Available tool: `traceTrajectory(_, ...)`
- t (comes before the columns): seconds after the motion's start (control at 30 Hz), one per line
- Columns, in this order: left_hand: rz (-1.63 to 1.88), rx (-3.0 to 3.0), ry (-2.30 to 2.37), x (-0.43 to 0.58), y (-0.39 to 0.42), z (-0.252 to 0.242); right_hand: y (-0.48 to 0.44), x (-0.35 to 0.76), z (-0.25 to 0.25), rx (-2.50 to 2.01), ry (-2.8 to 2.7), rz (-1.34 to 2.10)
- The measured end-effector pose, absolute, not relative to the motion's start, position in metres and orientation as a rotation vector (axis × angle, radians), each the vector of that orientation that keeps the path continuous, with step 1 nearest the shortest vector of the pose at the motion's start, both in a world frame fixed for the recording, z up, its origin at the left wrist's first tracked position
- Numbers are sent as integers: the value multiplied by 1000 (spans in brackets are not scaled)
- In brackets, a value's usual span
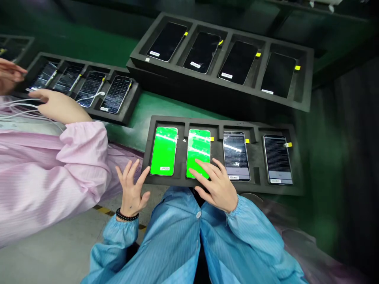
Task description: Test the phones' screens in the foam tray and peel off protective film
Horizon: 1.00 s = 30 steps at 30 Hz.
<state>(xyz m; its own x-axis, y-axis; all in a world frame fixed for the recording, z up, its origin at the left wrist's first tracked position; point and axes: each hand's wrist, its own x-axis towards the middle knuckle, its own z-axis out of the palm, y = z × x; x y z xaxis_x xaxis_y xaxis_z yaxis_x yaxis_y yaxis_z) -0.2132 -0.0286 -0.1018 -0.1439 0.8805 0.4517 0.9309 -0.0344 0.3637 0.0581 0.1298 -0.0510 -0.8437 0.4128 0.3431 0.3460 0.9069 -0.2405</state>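
A black foam tray (255, 189) in front of me holds several smartphones in separate slots. The leftmost phone (164, 152) and the second phone (199, 144) show bright green screens. Dark text with a pale bar at the bottom fills the third phone (236, 154) and the rightmost phone (277, 157). My right hand (217, 183) is open over the lower part of the second phone, fingers spread, its fingertips at the screen. Beside the tray's left edge, my left hand (132, 187) is open and holds nothing, its index fingertip close to the leftmost phone's lower corner.
Behind, a larger stacked foam tray (222, 88) carries several dark-screened phones with yellow tabs. At left, a co-worker's hand (60, 106) with white cables reaches over another phone tray (128, 114). The co-worker's pink sleeve (85, 157) is close to my left hand. The tabletop (166, 104) is green.
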Motion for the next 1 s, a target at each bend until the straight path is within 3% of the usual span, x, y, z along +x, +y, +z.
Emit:
traceTrajectory(0.5, -818, -2136, -2132, -217, -29, -99, 130, 60, -51, -509, -2704, 201)
traceTrajectory(1.0, -942, -2077, -2126, -218, -29, -99, 129, 62, -53, -624, -2631, 218)
